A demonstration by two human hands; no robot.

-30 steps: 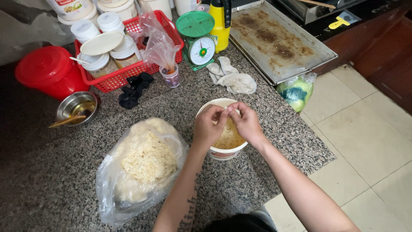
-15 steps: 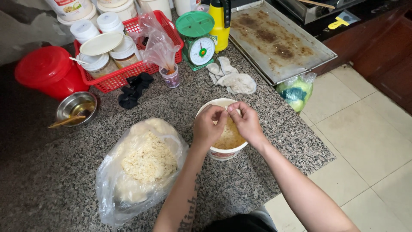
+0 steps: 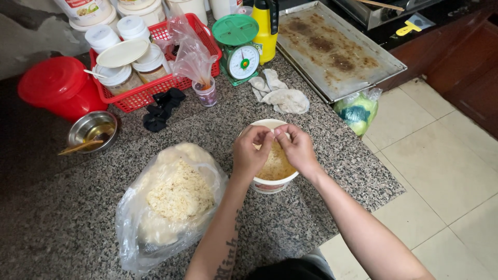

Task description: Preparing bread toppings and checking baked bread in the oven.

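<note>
Both hands are working right over the bowl (image 3: 271, 179), a white tub sitting near the counter (image 3: 321, 207) edge with yellowish crumbly stuff inside. The left hand (image 3: 250, 153) and right hand (image 3: 296, 148) are meeting fingertip to fingertip above its far rim, pinching a small pale bit between them. Looks like they're pulling or crumbling it apart so it drops into the bowl, though the bit is tiny and mostly hidden by the fingers, so hard to say exactly what it is. Both hands are curled in a pinch, not flat or loose.

Judging by that, the step in hand is breaking small pieces into the bowl. The next move probably calls for keeping the hands over the opening so nothing falls on the counter, and reaching left for more.

The bag (image 3: 171, 202), clear plastic full of the same pale crumbly stuff, is lying open just left of the left forearm, near the bowl but not touching it.
</note>
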